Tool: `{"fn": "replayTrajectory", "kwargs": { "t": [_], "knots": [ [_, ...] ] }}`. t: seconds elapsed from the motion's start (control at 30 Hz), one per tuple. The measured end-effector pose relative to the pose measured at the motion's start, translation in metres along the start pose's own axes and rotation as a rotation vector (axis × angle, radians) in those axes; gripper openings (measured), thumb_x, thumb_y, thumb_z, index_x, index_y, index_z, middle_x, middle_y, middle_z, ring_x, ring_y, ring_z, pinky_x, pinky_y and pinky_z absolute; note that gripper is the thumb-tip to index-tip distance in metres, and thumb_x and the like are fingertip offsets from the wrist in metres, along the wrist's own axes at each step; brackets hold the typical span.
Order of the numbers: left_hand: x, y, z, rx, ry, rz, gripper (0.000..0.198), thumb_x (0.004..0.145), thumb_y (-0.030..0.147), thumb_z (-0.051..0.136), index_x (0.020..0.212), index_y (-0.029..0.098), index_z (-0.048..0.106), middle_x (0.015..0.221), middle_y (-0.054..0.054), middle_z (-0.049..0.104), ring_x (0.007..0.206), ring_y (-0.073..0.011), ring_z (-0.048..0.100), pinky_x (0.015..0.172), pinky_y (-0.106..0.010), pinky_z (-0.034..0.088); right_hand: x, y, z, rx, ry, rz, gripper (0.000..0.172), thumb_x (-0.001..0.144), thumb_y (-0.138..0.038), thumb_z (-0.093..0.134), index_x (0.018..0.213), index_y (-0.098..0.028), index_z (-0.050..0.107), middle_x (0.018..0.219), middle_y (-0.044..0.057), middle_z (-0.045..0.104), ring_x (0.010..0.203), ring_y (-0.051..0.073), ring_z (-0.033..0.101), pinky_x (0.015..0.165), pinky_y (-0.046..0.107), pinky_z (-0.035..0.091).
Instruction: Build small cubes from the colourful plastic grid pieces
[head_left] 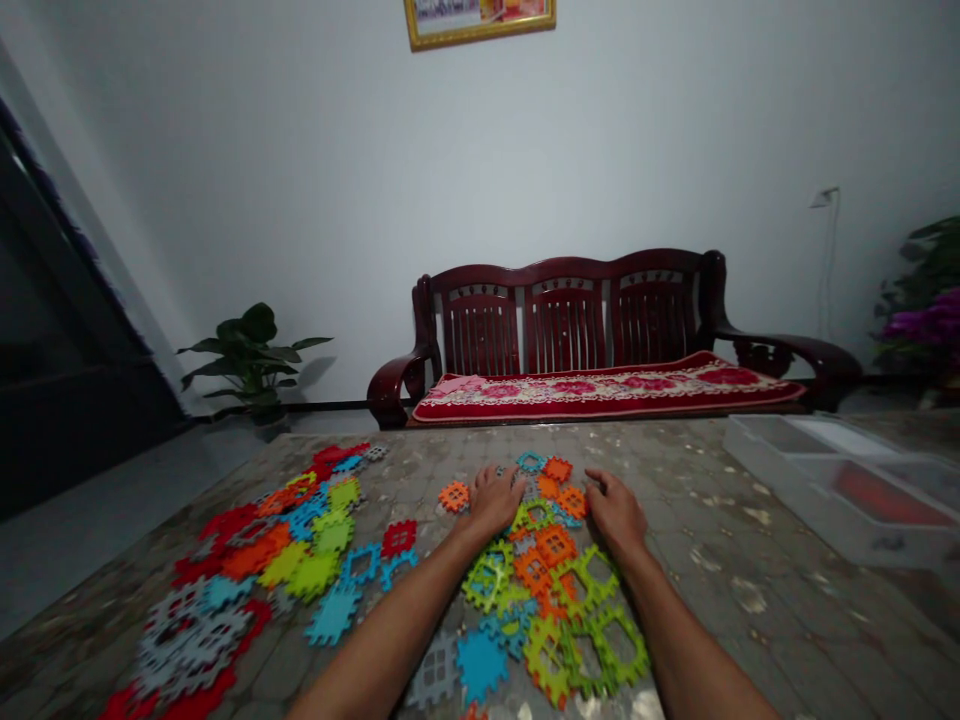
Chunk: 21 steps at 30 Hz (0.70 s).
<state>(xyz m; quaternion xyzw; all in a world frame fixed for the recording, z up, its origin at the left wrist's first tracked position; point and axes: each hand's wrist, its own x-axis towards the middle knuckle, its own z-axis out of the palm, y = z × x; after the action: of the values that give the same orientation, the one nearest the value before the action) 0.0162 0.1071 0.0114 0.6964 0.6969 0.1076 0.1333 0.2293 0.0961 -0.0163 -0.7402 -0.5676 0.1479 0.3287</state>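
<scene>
Toothed plastic building tiles lie in a loose heap between my forearms. My left hand rests palm down at the heap's far left side, fingers stretched forward, next to an orange window tile. On the opposite side, my right hand lies at the heap's edge with fingers loosely apart, close to another orange tile. Lime green frame tiles and a solid blue tile are nearer to me. A small blue frame tile sits beyond the left fingertips. Neither hand visibly grips a tile.
A second spread of tiles, with grey ones and lime ones, covers the left of the patterned table. At right stands a clear plastic box holding something red. Behind the table is a wooden bench.
</scene>
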Motion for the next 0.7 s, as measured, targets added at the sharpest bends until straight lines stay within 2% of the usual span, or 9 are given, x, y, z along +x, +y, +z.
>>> {"fn": "replayTrajectory", "kwargs": {
  "t": [0.23,0.3,0.37,0.43,0.47,0.6,0.7],
  "knots": [
    [-0.009,0.051,0.018,-0.141,-0.077,0.172,0.065,0.102,0.056,0.026,0.154,0.028,0.053,0.166,-0.012,0.045,0.156,-0.0345,0.035,0.127,-0.061,0.024,0.000,0.000,0.000,0.042,0.024,-0.008,0.047,0.094,-0.028,0.043,0.127,-0.025,0.076,0.128,0.006,0.076,0.122,0.023,0.067,0.107,0.034,0.048],
    [-0.010,0.062,0.019,-0.184,-0.113,0.254,0.063,0.104,0.052,0.024,0.153,0.029,0.054,0.164,-0.010,0.049,0.154,-0.0307,0.040,0.128,-0.059,0.024,0.001,0.001,0.001,0.059,0.031,-0.008,0.047,0.094,-0.029,0.043,0.126,-0.024,0.077,0.127,0.006,0.076,0.120,0.023,0.068,0.105,0.034,0.049],
    [-0.014,0.066,0.015,-0.224,-0.146,0.341,0.061,0.105,0.049,0.024,0.154,0.028,0.054,0.164,-0.007,0.050,0.153,-0.0250,0.042,0.130,-0.051,0.025,0.001,0.003,0.001,0.090,0.035,0.000,0.047,0.093,-0.030,0.043,0.125,-0.025,0.077,0.125,0.004,0.077,0.117,0.022,0.068,0.102,0.033,0.050],
    [-0.026,0.058,0.004,-0.264,-0.171,0.421,0.061,0.105,0.048,0.027,0.156,0.025,0.051,0.166,-0.008,0.048,0.155,-0.0223,0.039,0.131,-0.044,0.025,0.002,0.004,0.001,0.144,0.037,0.021,0.048,0.092,-0.030,0.042,0.125,-0.026,0.077,0.122,0.003,0.078,0.114,0.022,0.070,0.100,0.031,0.051],
    [-0.035,0.050,-0.003,-0.285,-0.188,0.460,0.062,0.105,0.049,0.031,0.158,0.023,0.049,0.167,-0.010,0.046,0.157,-0.0236,0.036,0.131,-0.044,0.025,0.002,0.004,0.000,0.173,0.036,0.042,0.049,0.092,-0.031,0.042,0.126,-0.026,0.077,0.121,0.003,0.078,0.112,0.022,0.070,0.099,0.031,0.051],
    [-0.098,-0.001,-0.035,-0.169,-0.262,0.421,0.076,0.098,0.067,0.044,0.164,0.030,0.038,0.177,-0.011,0.021,0.164,-0.0336,0.014,0.132,-0.058,0.012,0.002,0.002,-0.003,0.234,0.005,0.111,0.052,0.092,-0.033,0.042,0.131,-0.025,0.075,0.114,0.005,0.079,0.103,0.023,0.071,0.094,0.032,0.052],
    [-0.151,-0.039,-0.049,-0.071,-0.397,0.408,0.106,0.079,0.081,0.065,0.167,0.040,0.025,0.179,-0.008,0.005,0.163,-0.0405,-0.001,0.128,-0.067,0.004,0.001,0.001,-0.004,0.217,-0.001,0.092,0.051,0.094,-0.036,0.042,0.131,-0.026,0.076,0.115,0.005,0.078,0.104,0.023,0.071,0.094,0.032,0.052]
  ]
}}
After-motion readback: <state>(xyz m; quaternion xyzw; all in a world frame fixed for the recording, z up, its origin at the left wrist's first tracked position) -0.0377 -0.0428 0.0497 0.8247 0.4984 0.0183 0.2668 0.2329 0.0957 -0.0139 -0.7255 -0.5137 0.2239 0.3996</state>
